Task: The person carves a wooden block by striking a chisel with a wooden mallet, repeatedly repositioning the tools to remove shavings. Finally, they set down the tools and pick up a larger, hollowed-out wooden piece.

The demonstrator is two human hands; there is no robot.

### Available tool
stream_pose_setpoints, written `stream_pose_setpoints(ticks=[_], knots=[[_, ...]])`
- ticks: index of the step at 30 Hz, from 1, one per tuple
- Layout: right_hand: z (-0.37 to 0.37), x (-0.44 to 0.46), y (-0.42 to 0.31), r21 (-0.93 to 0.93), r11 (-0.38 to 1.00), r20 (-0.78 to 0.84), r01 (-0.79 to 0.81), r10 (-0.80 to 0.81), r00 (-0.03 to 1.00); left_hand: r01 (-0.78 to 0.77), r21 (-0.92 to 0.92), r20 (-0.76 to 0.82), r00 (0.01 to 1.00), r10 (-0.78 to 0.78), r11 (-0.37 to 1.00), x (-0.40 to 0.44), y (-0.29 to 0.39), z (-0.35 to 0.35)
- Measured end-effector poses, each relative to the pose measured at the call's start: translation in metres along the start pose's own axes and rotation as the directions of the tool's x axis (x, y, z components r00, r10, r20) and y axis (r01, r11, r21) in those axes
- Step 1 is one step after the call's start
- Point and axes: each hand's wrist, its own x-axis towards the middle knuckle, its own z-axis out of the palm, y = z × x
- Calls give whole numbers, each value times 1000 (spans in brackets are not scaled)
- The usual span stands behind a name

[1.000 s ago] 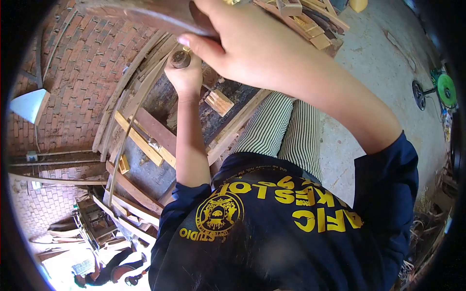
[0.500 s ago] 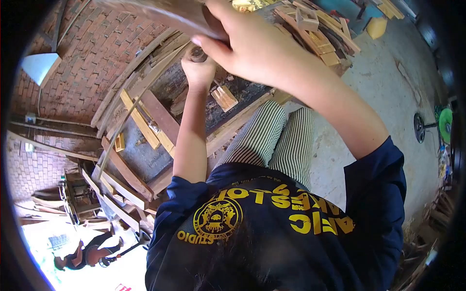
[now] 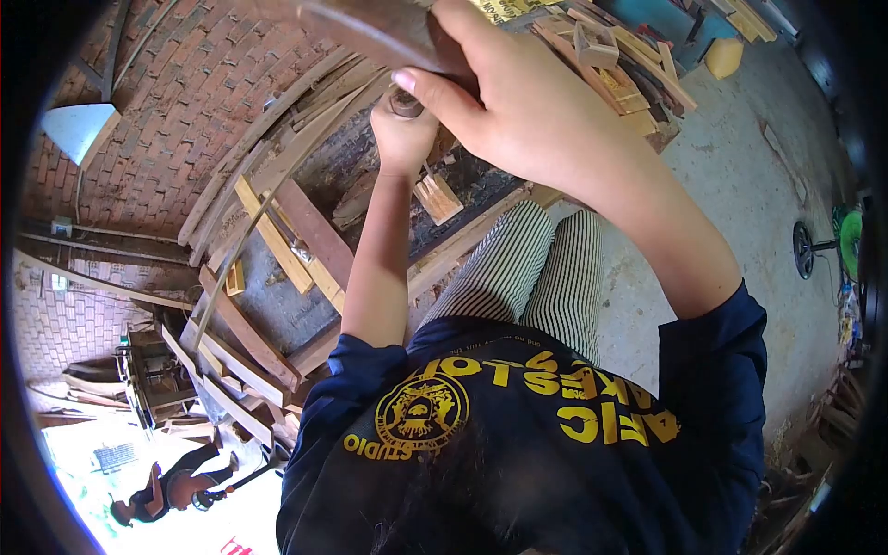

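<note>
Left hand (image 3: 404, 139): one, closed into a fist round the handle of a chisel (image 3: 405, 104), whose rounded butt shows above the grip; its slim metal shaft runs down to the upper end of a pale timber block (image 3: 438, 201), though from here I cannot tell whether the edge bites. Right hand (image 3: 518, 106): one, clamped on a dark wooden bar (image 3: 384, 35), thumb along its lower side, the bar near the chisel's butt and running out of sight at the top. Timber block: one, on the workbench (image 3: 287, 314), beyond the seated person's striped trousers (image 3: 490, 268). To the left on the same bench: a reddish-brown board (image 3: 316, 233) and a pale stick (image 3: 289, 264), side by side. Surroundings: brick wall (image 3: 213, 74); a pile of offcuts (image 3: 615, 83) at upper right; concrete floor (image 3: 684, 203); a green fan (image 3: 849, 242); another person (image 3: 171, 486) at lower left, well apart, in bright light
</note>
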Motion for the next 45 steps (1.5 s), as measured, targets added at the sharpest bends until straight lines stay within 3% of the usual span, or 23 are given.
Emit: stream_pose_setpoints(ticks=[1,2,3,4,5,8,10,12,15,17,20,23,28,30,32,34,36,38,40,42,43,44,45], knots=[[3,2,3,58,994,-148,94,-85,985,59,-42,-48,997,-61,997,-2,19,1],[3,0,3,54,994,-147,92,-83,986,118,-87,-95,987,-127,989,-5,38,1],[0,-4,3,-6,998,35,-66,66,997,121,-91,-95,987,-129,988,-3,26,0],[-2,-7,4,-92,973,204,-209,224,953,-18,-64,-14,1000,17,998,1,10,-2],[0,-10,7,-96,973,208,-210,226,952,-159,-48,69,984,162,986,3,-7,-4],[6,-19,19,-176,951,263,-256,296,918,-151,151,120,984,133,977,4,-2,2],[7,-29,24,-64,945,211,-321,327,921,-203,160,125,975,185,966,6,3,3],[13,-51,33,-10,941,153,-338,336,929,-26,-137,96,995,39,990,8,0,4],[21,-86,33,35,911,-23,-410,411,911,18,-95,24,1000,-16,995,16,-1,1],[35,-113,45,-113,776,-136,-620,606,783,-15,-30,0,1000,15,999,23,-11,-4],[68,-151,81,-328,648,-181,-687,671,719,84,-23,-9,996,-84,996,28,-13,-6],[95,-162,107,-408,546,-160,-732,746,646,45,-7,-27,999,-45,999,23,3,0],[127,-151,145,-387,559,-161,-733,742,651,27,7,5,1000,-27,1000,18,2,4],[139,-151,163,-381,715,-155,-586,576,803,-1,-32,14,1000,2,999,15,2,2],[145,-145,172,-362,708,-114,-606,611,783,28,-47,37,999,-26,999,11,-1,-2],[146,-129,173,-455,783,-157,-424,399,904,57,-60,62,997,-53,997,4,-5,-4],[139,-86,145,4,963,-331,-270,256,908,62,-123,126,991,-46,990,-4,-14,-5],[138,-38,100,607,793,-458,42,307,834,-4,-174,156,987,31,985,-11,-26,-5],[128,0,88,642,765,-391,58,261,883,-68,-233,182,977,112,970,-19,-34,-7],[125,14,95,676,732,-323,77,201,925,-129,-141,248,955,161,982,-25,-41,-14],[126,18,98,739,673,-175,-29,234,956,21,-274,293,954,62,962,-28,-53,-15],[128,21,101,782,606,-20,-142,251,968,18,-272,287,956,63,962,-34,-66,-22],[135,24,101,842,537,-106,-58,270,957,-56,111,350,936,14,992,-41,-69,-33]])
